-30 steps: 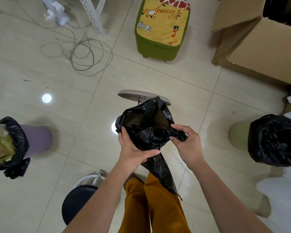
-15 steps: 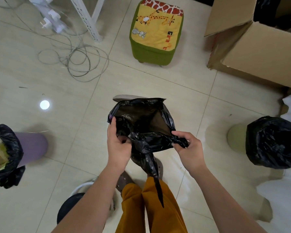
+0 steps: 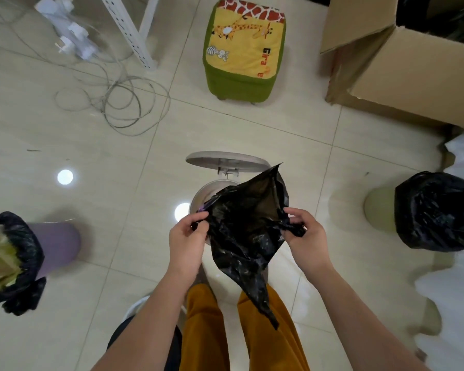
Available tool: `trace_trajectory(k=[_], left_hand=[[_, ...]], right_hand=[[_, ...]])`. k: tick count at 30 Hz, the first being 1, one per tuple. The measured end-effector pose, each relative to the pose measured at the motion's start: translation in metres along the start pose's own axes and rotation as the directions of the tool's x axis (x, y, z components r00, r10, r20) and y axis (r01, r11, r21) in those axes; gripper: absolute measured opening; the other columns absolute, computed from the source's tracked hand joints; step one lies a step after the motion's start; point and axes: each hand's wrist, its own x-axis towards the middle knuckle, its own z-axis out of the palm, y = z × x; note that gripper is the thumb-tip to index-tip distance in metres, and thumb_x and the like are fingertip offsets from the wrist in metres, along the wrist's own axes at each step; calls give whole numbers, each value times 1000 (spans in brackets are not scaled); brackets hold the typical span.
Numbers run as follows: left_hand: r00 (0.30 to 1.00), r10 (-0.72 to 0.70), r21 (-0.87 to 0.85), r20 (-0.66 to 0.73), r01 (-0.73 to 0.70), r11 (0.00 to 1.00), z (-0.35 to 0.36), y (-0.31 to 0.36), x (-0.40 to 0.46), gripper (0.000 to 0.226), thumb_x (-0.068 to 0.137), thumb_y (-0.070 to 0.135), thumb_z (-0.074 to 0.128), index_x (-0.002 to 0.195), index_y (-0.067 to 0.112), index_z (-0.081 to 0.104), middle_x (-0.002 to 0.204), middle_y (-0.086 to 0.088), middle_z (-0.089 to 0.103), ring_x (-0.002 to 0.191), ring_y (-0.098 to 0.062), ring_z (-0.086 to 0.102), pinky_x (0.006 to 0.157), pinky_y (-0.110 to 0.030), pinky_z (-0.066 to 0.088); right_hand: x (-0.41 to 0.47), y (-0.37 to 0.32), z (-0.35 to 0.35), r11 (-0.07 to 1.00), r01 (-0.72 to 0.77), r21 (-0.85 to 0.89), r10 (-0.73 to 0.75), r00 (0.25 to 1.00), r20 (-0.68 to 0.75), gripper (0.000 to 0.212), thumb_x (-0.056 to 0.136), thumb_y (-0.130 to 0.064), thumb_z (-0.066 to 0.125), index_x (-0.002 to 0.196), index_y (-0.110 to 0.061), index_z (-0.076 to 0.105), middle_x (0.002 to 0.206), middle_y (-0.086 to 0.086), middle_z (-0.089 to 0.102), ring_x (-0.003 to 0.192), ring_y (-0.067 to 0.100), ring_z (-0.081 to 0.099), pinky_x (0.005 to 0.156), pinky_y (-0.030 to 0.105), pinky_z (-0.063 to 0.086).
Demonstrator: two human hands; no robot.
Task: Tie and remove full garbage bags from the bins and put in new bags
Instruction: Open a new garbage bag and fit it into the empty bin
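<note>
Item: new black bag (image 3: 241,231), thin crinkled glossy film, held above the open pedal bin (image 3: 206,194). Left hand (image 3: 185,242) pinches the mouth's near-left edge; right hand (image 3: 306,236) grips a bunched fold of the right edge. Both hands are clamped on the film and set apart, which spreads the mouth into a slack opening with a peaked far corner. Likely reason: the mouth must be widened before it can be seated over the bin rim. The closed bottom hangs in a narrow twisted tail in front of the mustard trouser legs (image 3: 206,325).

Pedal bin: round, pale, smooth-walled, lid (image 3: 225,160) tipped back on its hinge. No liner can be made out inside, though the bag hides most of the interior. Judged step: fitting the fresh liner, not yet seated.

Left bin (image 3: 56,245): lilac, cylindrical, black liner folded over the rim, filled with greenish and yellowish waste. It seems due for tying and removal.

Right bin (image 3: 381,210): pale green, liner (image 3: 437,210) black and wrinkled, draped over the top; contents cannot be told.

Surroundings: glossy cream floor tiles (image 3: 252,124), green and yellow padded stool (image 3: 241,49) with giraffe print, open corrugated cardboard box (image 3: 413,70), loose coil of grey cable (image 3: 123,100).
</note>
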Motion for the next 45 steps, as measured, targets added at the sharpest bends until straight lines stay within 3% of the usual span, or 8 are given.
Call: trace_trajectory(k=[8,14,18,22,26,35,40,45], left_hand=[[987,-128,275,100,96,957,-51,5,6,21,91,15,64,109,18,55,90,-10,70,83,-22,68,71,-29,54],[981,-180,515,65,122,848,-65,6,20,24,96,12,52,75,14,61,59,-4,50,50,-19,42,50,-25,32],[917,-398,311,33,368,876,-69,13,24,19,102,11,35,94,17,51,81,-15,61,43,-27,63,35,-22,45],[857,-496,48,139,494,868,-65,18,23,23,103,4,29,97,14,50,100,-11,54,75,-40,70,52,-34,59],[864,-457,22,211,463,886,-58,11,22,23,103,5,30,99,15,50,111,-13,60,82,-38,70,66,-44,58],[908,-367,-120,202,394,911,-41,21,20,19,106,16,27,114,19,45,119,-8,55,83,-36,72,57,-31,58],[980,-157,-234,122,182,955,-34,37,20,21,105,7,29,98,16,46,113,-6,57,104,-31,63,83,-36,57],[996,0,-199,91,19,980,-30,52,18,29,101,1,34,83,18,48,92,-1,60,92,-24,63,89,-32,53]], right_hand=[[-29,-2,23,995,-101,-11,101,994,-38,45,86,8,63,116,-26,65,87,-7,55,80,9,56,58,7,43],[-42,5,28,960,-268,-84,263,962,-67,47,86,0,65,131,-14,55,95,4,67,89,23,62,77,31,50],[-48,14,33,942,-322,-98,317,946,-61,20,89,-4,61,79,-20,67,71,3,62,69,26,54,65,35,46],[-48,16,37,868,-444,223,453,891,12,22,93,4,54,80,-12,62,77,13,59,60,28,62,52,24,52],[-46,13,47,793,-458,402,454,884,111,18,96,5,50,112,-1,56,107,20,62,81,36,72,66,34,60],[-31,-2,42,796,-321,513,326,942,83,17,99,4,45,101,-8,56,101,10,63,84,26,72,70,36,61],[-22,-6,33,829,-257,497,268,962,51,17,100,1,43,110,-3,56,114,12,64,98,20,70,79,39,60],[-19,-12,27,827,-199,527,213,977,34,20,99,0,44,116,-2,55,118,13,62,105,18,68,84,43,59]])
